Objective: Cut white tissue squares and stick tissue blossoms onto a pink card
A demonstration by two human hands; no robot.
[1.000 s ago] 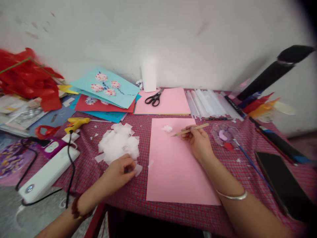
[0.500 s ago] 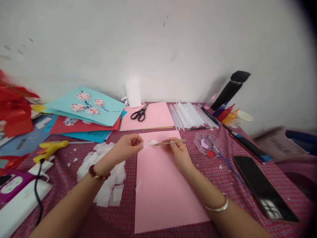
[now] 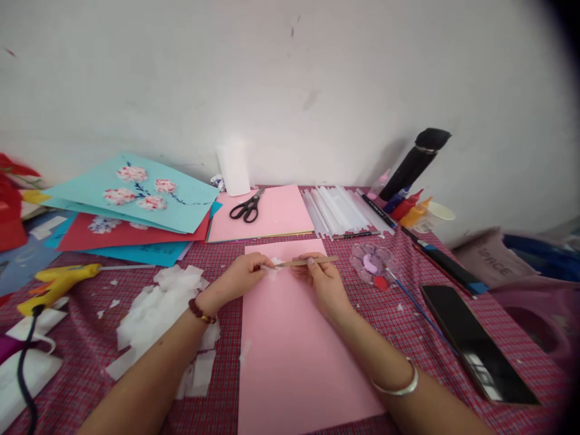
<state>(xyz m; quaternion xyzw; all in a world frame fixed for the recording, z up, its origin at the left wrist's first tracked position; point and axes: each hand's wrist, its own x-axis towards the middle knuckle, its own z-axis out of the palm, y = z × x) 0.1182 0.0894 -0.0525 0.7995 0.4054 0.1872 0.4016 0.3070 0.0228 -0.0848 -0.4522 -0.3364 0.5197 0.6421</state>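
Note:
Over the upper part of a pink paper sheet (image 3: 290, 350), both hands are close together. My right hand (image 3: 327, 287) is closed round a thin, light-brown wooden stick (image 3: 296, 263), its tip pointing left. My left hand (image 3: 242, 277) pinches a small piece of white tissue paper (image 3: 266, 267) at the stick's tip. A small white tuft (image 3: 275, 261) sits on the pink sheet just there, partly hidden by the fingers. Under and beside my left forearm spreads a pile of white tissue squares (image 3: 154, 308).
Scissors (image 3: 247, 208) lie on stacked pink paper behind. Left are flower-decorated cards (image 3: 181, 208) and a yellow glue gun (image 3: 67, 281). White glue sticks (image 3: 338, 208), a paint palette (image 3: 369, 260) with a brush (image 3: 417, 305), paint bottles (image 3: 408, 205) and a phone (image 3: 475, 344) are on the right.
My left hand has moved right, bringing the tissue piece to the stick's tip. The right hand stays almost in place with the stick. The view has shifted slightly.

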